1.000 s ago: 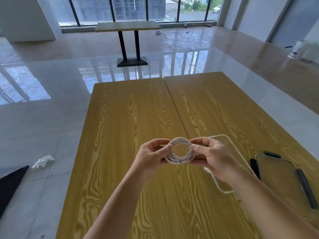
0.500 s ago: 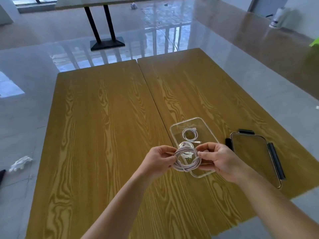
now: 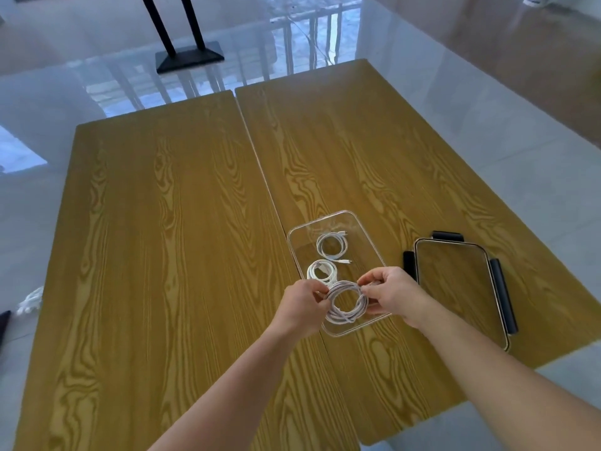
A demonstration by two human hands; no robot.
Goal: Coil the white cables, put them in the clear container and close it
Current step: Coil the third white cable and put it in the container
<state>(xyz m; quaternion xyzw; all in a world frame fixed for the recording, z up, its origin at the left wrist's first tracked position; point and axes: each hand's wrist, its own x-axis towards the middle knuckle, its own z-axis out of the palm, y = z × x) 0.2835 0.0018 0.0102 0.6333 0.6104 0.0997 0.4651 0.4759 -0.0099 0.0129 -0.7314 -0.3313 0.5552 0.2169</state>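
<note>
In the head view, just right of centre and low in the frame, both hands pinch one coiled white cable (image 3: 346, 302) between them: the left hand (image 3: 304, 305) has its fingertips closed on the coil's left edge, the right hand (image 3: 392, 296) has thumb and fingers closed on its right edge, so the ring is held open and roughly flat. The coil hangs over the near end of the clear container (image 3: 369, 237), whose long axis runs from lower centre up toward the upper right of the frame; I cannot tell whether the coil already touches the floor of the container. Two smaller coils lie inside farther up: the thick white coil (image 3: 322, 271) just above the held one, and the thin white coil (image 3: 332, 245) beyond it. The free space therefore appears to lie straight below the hands. The lid (image 3: 455, 288), with dark latches, rests on the wooden table (image 3: 162, 222) to the right of the container, nearer the right hand, which probably suits fetching it.
</note>
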